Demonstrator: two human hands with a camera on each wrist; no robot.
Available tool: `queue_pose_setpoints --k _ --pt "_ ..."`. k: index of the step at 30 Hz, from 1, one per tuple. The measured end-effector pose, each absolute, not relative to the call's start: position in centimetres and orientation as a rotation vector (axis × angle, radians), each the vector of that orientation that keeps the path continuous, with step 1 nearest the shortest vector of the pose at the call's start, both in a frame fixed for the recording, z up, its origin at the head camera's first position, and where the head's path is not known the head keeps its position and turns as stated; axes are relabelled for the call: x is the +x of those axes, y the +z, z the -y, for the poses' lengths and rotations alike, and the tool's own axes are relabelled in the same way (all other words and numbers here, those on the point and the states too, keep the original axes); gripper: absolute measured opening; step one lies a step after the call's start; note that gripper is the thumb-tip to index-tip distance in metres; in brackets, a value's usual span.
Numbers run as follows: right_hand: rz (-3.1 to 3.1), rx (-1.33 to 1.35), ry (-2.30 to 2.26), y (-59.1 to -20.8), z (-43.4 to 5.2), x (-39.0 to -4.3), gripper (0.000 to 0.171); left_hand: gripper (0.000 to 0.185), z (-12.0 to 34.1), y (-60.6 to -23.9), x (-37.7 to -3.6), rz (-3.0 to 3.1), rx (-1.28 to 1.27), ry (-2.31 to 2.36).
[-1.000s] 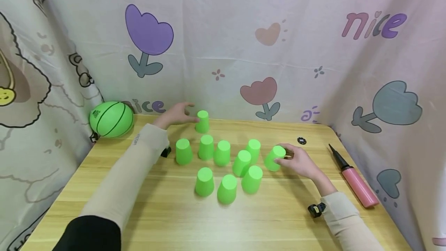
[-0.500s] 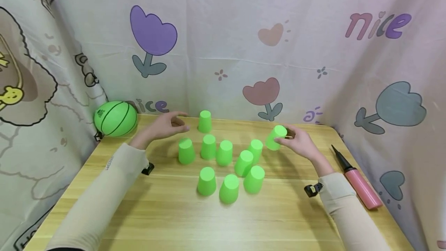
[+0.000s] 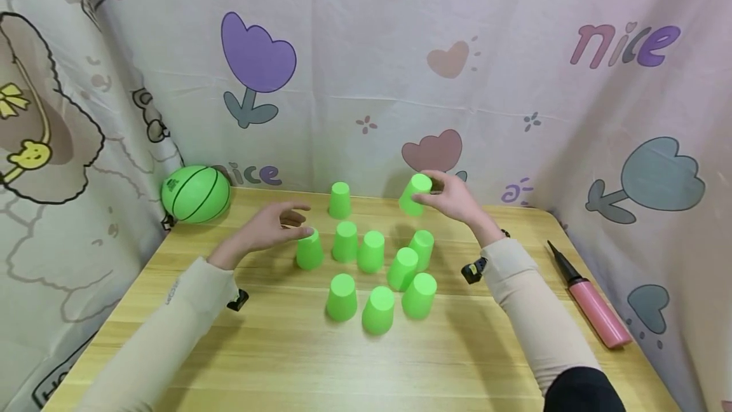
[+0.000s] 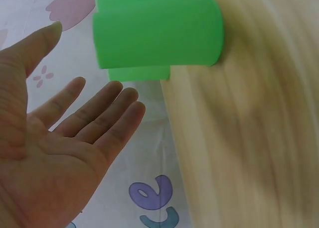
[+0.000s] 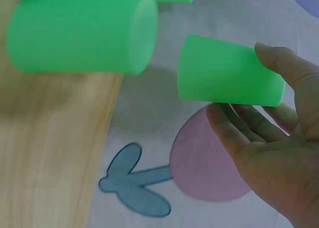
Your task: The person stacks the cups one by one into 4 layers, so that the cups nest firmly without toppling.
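My right hand [image 3: 454, 199] pinches a green plastic cup [image 3: 414, 196], upside down and tilted, above the table's back part. In the right wrist view the thumb and fingers lie on opposite sides of this cup [image 5: 224, 73]. The left hand [image 3: 264, 229] hovers with loosely bent fingers just behind the leftmost green cup [image 3: 309, 252]. Nothing lies in its palm [image 4: 50, 173] in the left wrist view. Several more upturned green cups stand in the middle, among them a near cup [image 3: 378, 311], a right-hand cup [image 3: 419, 296] and a lone back cup [image 3: 340, 201].
A green ball [image 3: 196, 194] sits at the back left corner of the wooden table [image 3: 274, 348]. Along the right edge lies a pink hand pump [image 3: 597, 310] with a black nozzle. A printed curtain [image 3: 366, 68] hangs right behind the table.
My right hand has carried its cup back and to the left, from beside the group. The left hand has drawn away from the lone back cup, toward the leftmost cup.
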State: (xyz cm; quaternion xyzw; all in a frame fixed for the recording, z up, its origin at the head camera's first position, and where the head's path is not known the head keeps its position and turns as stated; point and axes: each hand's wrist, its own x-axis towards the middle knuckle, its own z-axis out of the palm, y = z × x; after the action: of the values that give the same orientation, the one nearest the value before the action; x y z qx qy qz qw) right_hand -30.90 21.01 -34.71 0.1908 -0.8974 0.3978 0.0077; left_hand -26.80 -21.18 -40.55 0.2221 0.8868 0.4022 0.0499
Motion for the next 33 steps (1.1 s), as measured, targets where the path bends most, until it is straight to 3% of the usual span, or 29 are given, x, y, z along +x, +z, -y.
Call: queue_pose_setpoints --k 9,21,33 --pt "2.831 0.618 1.216 -33.8 -17.0 -33.4 0.061 0.065 21.0 -41.8 -26.1 -2.703 0.670 1.257" --pt "2.844 0.649 1.235 -35.7 -13.0 -36.3 0.049 0.070 20.7 -42.9 -25.5 -2.697 0.666 1.289" --pt "2.940 0.594 1.252 -36.9 -10.8 -37.7 0.046 0.056 20.3 -43.9 -25.3 -2.704 0.640 1.276"
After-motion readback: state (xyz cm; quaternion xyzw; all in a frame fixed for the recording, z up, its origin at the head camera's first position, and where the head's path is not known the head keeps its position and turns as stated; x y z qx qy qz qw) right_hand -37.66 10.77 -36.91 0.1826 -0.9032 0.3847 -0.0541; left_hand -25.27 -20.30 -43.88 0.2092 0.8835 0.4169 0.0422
